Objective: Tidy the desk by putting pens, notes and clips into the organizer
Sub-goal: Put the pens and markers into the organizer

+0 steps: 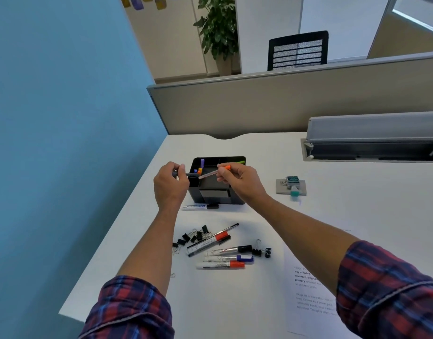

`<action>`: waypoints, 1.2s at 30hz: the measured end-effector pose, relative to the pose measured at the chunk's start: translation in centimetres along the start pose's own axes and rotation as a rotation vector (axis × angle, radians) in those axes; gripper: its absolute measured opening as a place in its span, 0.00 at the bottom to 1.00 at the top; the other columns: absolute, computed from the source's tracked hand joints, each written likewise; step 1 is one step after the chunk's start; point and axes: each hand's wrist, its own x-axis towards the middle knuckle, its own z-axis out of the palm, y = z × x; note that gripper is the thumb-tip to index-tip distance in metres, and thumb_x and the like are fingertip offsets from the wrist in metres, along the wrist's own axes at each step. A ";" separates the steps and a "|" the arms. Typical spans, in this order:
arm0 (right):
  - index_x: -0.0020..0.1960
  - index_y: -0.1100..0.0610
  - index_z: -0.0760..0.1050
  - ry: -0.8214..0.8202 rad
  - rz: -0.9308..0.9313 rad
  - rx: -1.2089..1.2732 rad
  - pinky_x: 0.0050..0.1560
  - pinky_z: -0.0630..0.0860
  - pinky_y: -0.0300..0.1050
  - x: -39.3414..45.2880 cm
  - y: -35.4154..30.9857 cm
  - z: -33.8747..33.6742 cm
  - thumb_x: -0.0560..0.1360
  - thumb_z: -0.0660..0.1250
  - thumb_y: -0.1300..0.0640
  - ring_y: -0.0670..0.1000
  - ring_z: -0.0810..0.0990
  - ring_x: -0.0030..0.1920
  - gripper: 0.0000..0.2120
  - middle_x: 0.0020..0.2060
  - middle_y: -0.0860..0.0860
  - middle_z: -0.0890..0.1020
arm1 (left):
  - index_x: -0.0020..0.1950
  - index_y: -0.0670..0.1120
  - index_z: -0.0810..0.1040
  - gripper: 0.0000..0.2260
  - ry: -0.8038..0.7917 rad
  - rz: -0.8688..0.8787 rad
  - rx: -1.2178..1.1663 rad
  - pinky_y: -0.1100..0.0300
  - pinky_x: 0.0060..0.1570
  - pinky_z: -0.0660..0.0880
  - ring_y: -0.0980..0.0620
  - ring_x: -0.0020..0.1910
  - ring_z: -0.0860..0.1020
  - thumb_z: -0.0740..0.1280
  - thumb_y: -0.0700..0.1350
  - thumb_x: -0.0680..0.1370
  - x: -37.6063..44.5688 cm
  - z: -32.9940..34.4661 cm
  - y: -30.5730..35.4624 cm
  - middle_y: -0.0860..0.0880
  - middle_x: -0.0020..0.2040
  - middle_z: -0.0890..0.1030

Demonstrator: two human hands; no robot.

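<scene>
Bright, even daylight fills the wide-angle frame, strongest at the upper right, where a pale panel (416, 18) is washed nearly white. The white desk (333, 216) reflects the light softly, without hard glare, and shadows are faint: a thin dark edge under the black organizer (218, 192) and beneath the markers (220, 264). Lens distortion tilts the blue wall (51, 118) and bends the partition (284, 99) toward the edges. The printed sheet (308, 297) at lower right is soft, its smaller text unreadable. The plaid sleeves (391, 289) at the bottom corners are slightly blurred.
</scene>
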 end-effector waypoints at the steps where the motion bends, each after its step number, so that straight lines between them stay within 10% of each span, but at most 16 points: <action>1: 0.62 0.57 0.81 -0.009 0.004 -0.008 0.56 0.83 0.46 0.0 0.0 0.1 0.81 0.67 0.53 0.45 0.86 0.48 0.13 0.48 0.49 0.86 | 0.46 0.46 0.78 0.07 -0.001 0.006 0.003 0.61 0.38 0.72 0.52 0.41 0.79 0.67 0.48 0.81 0.0 -0.1 -0.1 0.49 0.43 0.82; 12: 0.68 0.55 0.77 -0.113 0.049 -0.286 0.60 0.80 0.51 0.3 -0.4 1.3 0.83 0.63 0.50 0.50 0.81 0.56 0.17 0.55 0.51 0.84 | 0.47 0.46 0.79 0.07 -0.223 0.011 0.201 0.57 0.38 0.69 0.48 0.42 0.76 0.66 0.48 0.81 -0.4 0.4 -1.4 0.47 0.45 0.79; 25: 0.57 0.56 0.81 -0.042 0.023 -0.379 0.43 0.73 0.34 2.7 -1.6 3.6 0.83 0.64 0.53 0.43 0.77 0.42 0.10 0.48 0.47 0.82 | 0.56 0.46 0.86 0.10 -0.485 -0.142 0.012 0.61 0.47 0.71 0.52 0.46 0.80 0.68 0.45 0.78 -1.0 1.5 -2.6 0.48 0.50 0.86; 36: 0.57 0.58 0.81 -0.202 0.131 -0.519 0.40 0.69 0.37 3.5 -0.6 5.3 0.83 0.62 0.52 0.46 0.78 0.40 0.12 0.46 0.53 0.83 | 0.52 0.47 0.85 0.08 -0.450 -0.128 -0.035 0.65 0.41 0.71 0.57 0.44 0.80 0.70 0.49 0.78 -1.0 1.1 -2.5 0.53 0.44 0.84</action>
